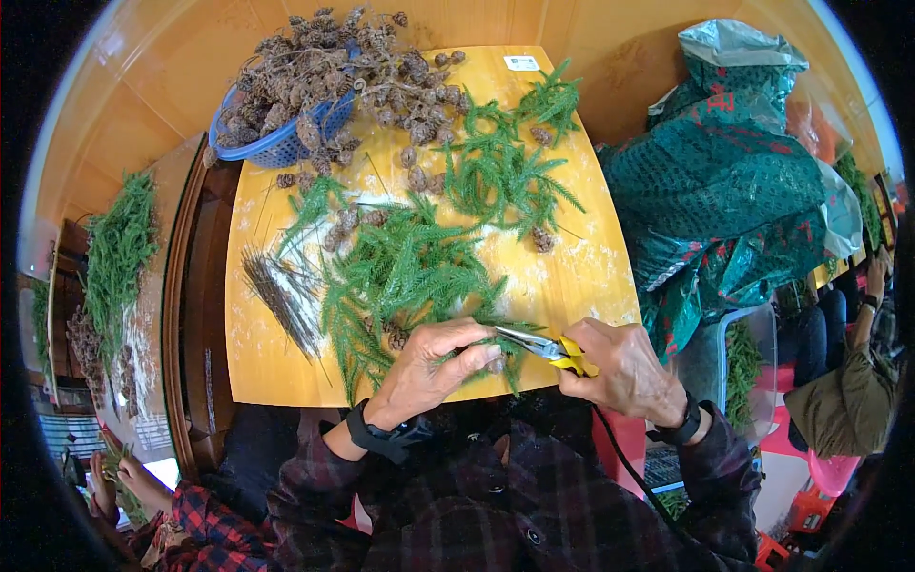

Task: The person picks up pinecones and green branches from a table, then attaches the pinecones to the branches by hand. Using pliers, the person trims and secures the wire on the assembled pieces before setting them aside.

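The right hand (624, 367) is wrapped around the yellow handles of the pliers (545, 347), whose nose points left to the fingertips of the left hand (434, 367). The left thumb and forefinger are drawn close together as if pinching something, but I cannot tell what lies between them; green shows just beneath. The sprigs (405, 262) lie heaped on the worktop (591, 286) just beyond the hands, with more farther off to the right. Dark strands (284, 297) lie in a bunch on the left, and cones (305, 76) overfill the blue basket (286, 150) at the far left. For good pliers work here, the nose should bite just clear of the left fingertips, since they are near enough to be nipped. A firm, small pinch would stop a thin piece from turning, and a light squeeze should spare the needles. Leaning the handles slightly right would probably open the view of the tips, and loose green is best held aside from the bite.
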The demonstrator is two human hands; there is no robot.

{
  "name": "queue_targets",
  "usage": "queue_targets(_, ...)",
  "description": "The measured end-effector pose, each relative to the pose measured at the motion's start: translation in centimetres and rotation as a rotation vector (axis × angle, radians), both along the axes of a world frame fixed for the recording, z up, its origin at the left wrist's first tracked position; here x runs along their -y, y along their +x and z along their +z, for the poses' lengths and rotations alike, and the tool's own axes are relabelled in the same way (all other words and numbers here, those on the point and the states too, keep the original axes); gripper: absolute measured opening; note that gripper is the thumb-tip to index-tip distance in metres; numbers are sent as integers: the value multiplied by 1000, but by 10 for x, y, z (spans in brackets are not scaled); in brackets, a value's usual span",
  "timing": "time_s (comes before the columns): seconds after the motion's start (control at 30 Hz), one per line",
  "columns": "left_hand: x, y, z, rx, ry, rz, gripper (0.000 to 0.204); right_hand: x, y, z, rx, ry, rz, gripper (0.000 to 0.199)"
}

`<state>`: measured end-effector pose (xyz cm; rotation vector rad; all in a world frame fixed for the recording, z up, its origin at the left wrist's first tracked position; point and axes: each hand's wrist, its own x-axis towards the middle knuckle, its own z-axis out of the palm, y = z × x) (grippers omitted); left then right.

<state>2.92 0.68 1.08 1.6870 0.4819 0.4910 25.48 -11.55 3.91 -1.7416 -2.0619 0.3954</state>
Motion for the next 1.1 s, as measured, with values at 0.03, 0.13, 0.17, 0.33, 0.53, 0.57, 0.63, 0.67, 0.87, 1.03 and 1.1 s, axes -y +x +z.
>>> queue_targets(0.03,-1,0,1,2,48,-21,20,0,2,-4,-107,-4,16,28)
queue_targets(0.13,-3,1,-2,59,132,-29,21,-4,7,-3,-291,-119,70,25)
queue_targets(0.17,-3,0,-5,59,131,-28,21,-6,8,-1,-366,-231,107,22)
queue_targets(0.33,-5,-2,-12,96,103,-78,24,-10,10,6,-468,-462,95,19)
queue_targets(0.53,-6,-2,-8,64,53,-118,23,-11,15,12,-429,-450,110,25)
queue_targets(0.57,-5,-1,-9,63,51,-119,23,-11,14,11,-437,-431,120,25)
queue_targets(0.63,-5,-1,-10,112,53,-128,22,-12,12,7,-435,-431,135,25)
queue_targets(0.67,-5,-1,-10,112,52,-129,22,-12,12,5,-432,-429,150,25)
queue_targets(0.87,-9,-3,-9,54,48,-203,21,-17,10,17,-399,-490,156,23)
queue_targets(1.03,-8,-2,-8,53,29,-210,21,-16,10,14,-437,-536,159,22)
queue_targets(1.1,-9,-2,-9,62,23,-221,21,-16,11,13,-436,-556,160,22)
